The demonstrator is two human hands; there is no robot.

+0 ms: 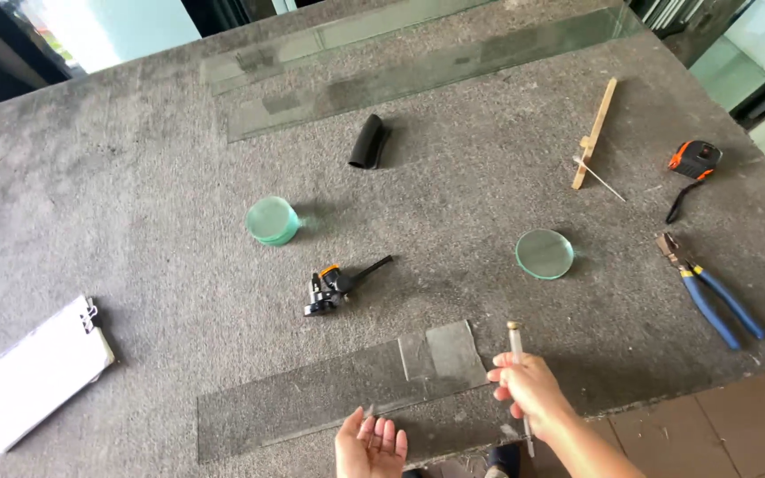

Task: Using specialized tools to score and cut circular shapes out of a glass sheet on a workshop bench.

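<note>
My right hand (pixel 529 386) grips a slim pen-like glass cutter (pixel 515 341), its tip pointing away from me, just right of a long clear glass strip (pixel 312 394) that lies along the near edge of the grey carpeted table (pixel 135 204). My left hand (pixel 371 443) rests palm up with fingers apart at the strip's near edge, holding nothing. A square cut piece (pixel 455 352) lies at the strip's right end.
A stack of round glass discs (pixel 272 219), a single disc (pixel 544 254), a black circle cutter (pixel 334 288), a black roll (pixel 369 142), a wooden stick (pixel 595 133), a tape measure (pixel 694 159), blue-handled pliers (pixel 710 292), a clipboard (pixel 37 372) and long glass strips (pixel 418 75) lie about.
</note>
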